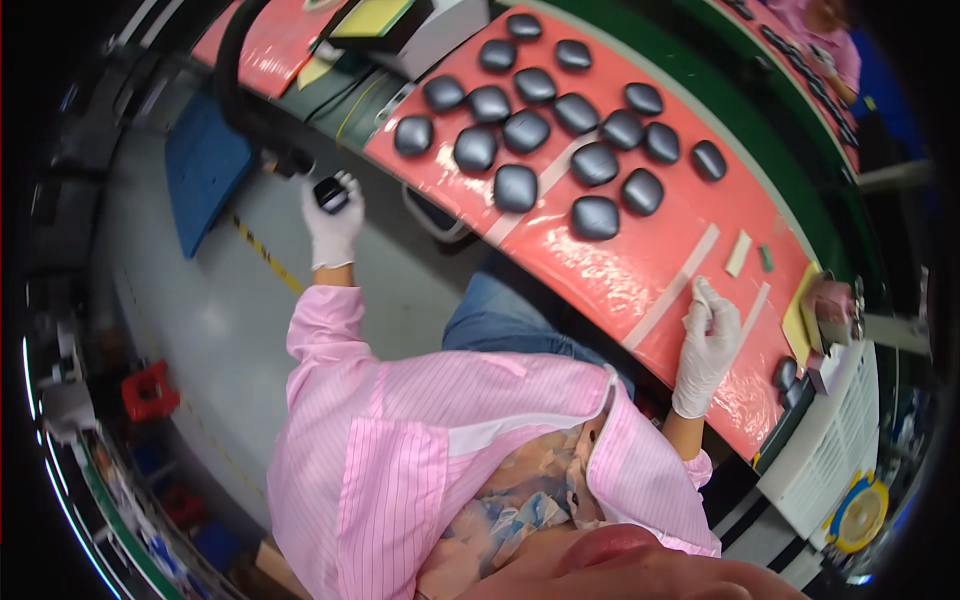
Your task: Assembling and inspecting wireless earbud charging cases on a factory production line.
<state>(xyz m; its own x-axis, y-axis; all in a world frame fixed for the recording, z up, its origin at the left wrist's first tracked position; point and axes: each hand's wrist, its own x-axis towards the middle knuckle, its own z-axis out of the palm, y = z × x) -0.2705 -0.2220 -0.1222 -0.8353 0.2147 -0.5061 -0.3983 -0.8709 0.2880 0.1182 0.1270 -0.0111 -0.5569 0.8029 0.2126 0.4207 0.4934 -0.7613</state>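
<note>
Off the table's left end, my left hand in a white glove is closed around a small dark case-like piece. Just above it hangs the end of a thick black hose, close to the piece. My right hand, also gloved, is over the right part of the red-covered table, its fingers curled and pinched together. Whatever they may hold is too small or hidden to make out. Several dark grey, glossy, rounded-square pieces lie spread across the table between my hands.
A pale strip and a small green piece lie beyond my right hand. Two dark pieces sit at the table's right end, near a white slatted panel. A blue board stands left. Another person works at far right.
</note>
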